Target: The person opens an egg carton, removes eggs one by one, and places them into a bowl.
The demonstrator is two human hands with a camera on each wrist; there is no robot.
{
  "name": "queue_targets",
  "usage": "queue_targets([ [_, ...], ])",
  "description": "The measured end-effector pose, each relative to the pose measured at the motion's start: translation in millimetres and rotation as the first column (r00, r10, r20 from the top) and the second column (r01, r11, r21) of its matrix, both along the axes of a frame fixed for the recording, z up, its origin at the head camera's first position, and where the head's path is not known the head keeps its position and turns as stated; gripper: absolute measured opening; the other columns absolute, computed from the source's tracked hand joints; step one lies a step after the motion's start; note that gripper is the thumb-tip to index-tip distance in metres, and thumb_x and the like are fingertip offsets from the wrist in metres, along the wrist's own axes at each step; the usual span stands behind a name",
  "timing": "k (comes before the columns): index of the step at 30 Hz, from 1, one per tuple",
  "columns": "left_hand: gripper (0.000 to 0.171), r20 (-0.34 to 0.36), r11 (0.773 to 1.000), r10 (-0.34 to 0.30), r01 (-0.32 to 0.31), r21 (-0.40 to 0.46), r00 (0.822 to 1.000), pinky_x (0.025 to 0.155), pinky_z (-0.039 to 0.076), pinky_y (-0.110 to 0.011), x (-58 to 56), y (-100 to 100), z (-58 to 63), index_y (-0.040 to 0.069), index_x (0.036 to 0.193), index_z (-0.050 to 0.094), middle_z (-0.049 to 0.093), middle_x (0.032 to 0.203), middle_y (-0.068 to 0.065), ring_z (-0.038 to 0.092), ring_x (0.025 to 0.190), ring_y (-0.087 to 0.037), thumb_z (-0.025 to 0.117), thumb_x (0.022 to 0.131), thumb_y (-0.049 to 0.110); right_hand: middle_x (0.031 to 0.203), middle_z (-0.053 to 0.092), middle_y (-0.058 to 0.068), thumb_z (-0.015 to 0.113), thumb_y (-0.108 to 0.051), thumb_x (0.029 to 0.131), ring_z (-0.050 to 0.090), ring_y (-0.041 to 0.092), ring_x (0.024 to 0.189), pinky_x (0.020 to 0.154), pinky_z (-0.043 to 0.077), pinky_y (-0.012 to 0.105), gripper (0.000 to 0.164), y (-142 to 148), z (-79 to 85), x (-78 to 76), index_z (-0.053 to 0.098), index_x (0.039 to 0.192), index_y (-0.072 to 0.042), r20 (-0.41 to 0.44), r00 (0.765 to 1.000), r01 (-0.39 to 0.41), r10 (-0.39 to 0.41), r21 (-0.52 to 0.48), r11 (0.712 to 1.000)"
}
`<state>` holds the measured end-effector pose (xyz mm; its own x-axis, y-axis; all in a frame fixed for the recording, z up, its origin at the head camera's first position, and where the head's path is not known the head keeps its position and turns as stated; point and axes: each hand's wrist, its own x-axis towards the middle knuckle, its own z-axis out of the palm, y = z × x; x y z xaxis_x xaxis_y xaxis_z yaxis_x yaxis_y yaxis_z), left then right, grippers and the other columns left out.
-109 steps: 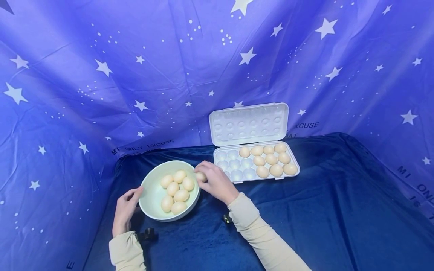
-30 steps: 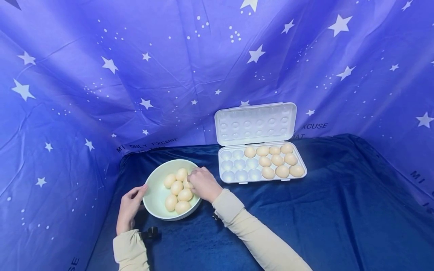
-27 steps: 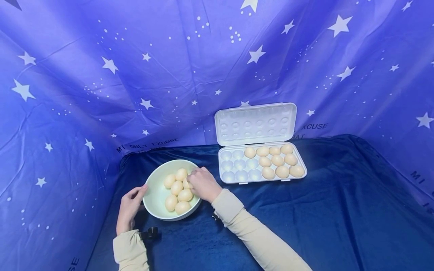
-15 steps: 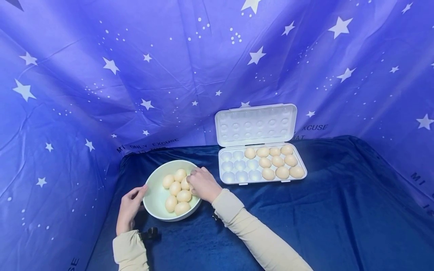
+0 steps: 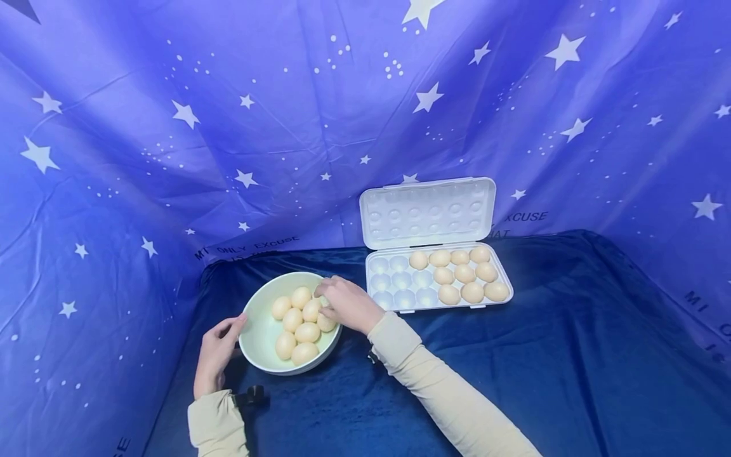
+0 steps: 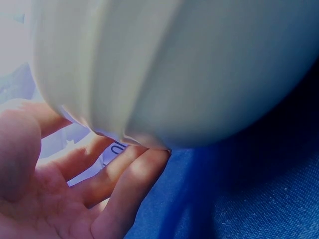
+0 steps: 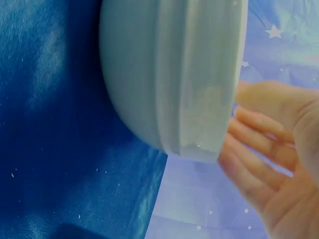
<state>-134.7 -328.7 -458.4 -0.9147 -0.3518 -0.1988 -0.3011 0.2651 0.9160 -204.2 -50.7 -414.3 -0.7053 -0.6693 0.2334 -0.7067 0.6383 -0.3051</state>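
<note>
A pale green bowl [image 5: 259,343] stands on the blue cloth and holds several light-brown eggs [image 5: 292,319]. My left hand [image 5: 217,352] grips the bowl's left side, thumb at the rim and fingers against the outer wall, as the left wrist view shows. At the bowl's right rim is my right hand [image 5: 351,304], its fingertips reaching over the edge beside an egg [image 5: 326,322]. In the right wrist view, the fingers of the right hand [image 7: 271,149] are spread, fairly straight and pinch nothing; the rim hides part of the fingertips.
A white egg carton [image 5: 407,311] lies right of the bowl, its lid [image 5: 428,212] raised against the star-patterned curtain [image 5: 297,127]. Several eggs [image 5: 465,273] fill its right part, while the cups [image 5: 401,280] at its left are bare. Dark blue cloth [image 5: 514,381] covers the table.
My right hand has carried an egg over the rim, lowered it among the others in the bowl, let go and drawn back slightly up and right. The left hand keeps its hold.
</note>
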Motion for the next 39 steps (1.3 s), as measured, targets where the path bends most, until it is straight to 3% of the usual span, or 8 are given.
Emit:
queue_targets([
  [7, 0.059, -0.005, 1.000, 0.004, -0.004, -0.007, 1.000, 0.066, 0.059, -0.026, -0.2, -0.3, -1.0, -0.006, 0.125, 0.061, 0.066, 0.101, -0.003, 0.061, 0.077, -0.002, 0.063, 0.096, 0.045, 0.110, 0.068, 0.005, 0.075, -0.018, 0.088, 0.063, 0.022, 0.103, 0.087, 0.054, 0.034, 0.028, 16.2, 3.0, -6.2, 0.070, 0.114, -0.008, -0.036, 0.995, 0.092, -0.093, -0.022, 0.996],
  [21, 0.060, -0.001, 1.000, 0.000, 0.000, -0.015, 1.000, 0.066, 0.058, -0.025, -0.1, -1.3, -1.6, -0.006, 0.125, 0.060, 0.065, 0.100, -0.002, 0.060, 0.077, -0.003, 0.063, 0.096, 0.045, 0.101, 0.067, 0.008, 0.080, -0.014, 0.082, 0.063, 0.027, 0.102, 0.082, 0.056, 0.041, 0.024, 67.6, -1.8, -30.0, 0.071, 0.103, -0.006, -0.098, 0.975, 0.198, -0.200, -0.030, 0.980],
  [33, 0.061, 0.011, 1.000, 0.001, -0.001, -0.025, 1.000, 0.067, 0.058, -0.024, 1.9, -2.2, -0.7, -0.006, 0.128, 0.059, 0.065, 0.109, -0.009, 0.061, 0.077, -0.001, 0.062, 0.096, 0.046, 0.105, 0.067, 0.010, 0.079, -0.012, 0.082, 0.064, 0.030, 0.101, 0.081, 0.055, 0.044, 0.028, 95.0, -3.1, -40.2, 0.069, 0.107, -0.004, -0.074, 0.965, 0.253, -0.254, -0.016, 0.967],
  [39, 0.062, 0.019, 1.000, -0.012, 0.012, -0.012, 1.000, 0.068, 0.059, -0.026, 0.7, -2.1, 0.1, -0.005, 0.127, 0.059, 0.066, 0.107, -0.006, 0.062, 0.078, -0.001, 0.062, 0.095, 0.048, 0.102, 0.067, 0.012, 0.079, -0.008, 0.080, 0.063, 0.031, 0.099, 0.080, 0.055, 0.043, 0.027, 111.2, -6.3, -47.6, 0.070, 0.105, -0.002, -0.088, 0.948, 0.306, -0.305, -0.001, 0.952],
])
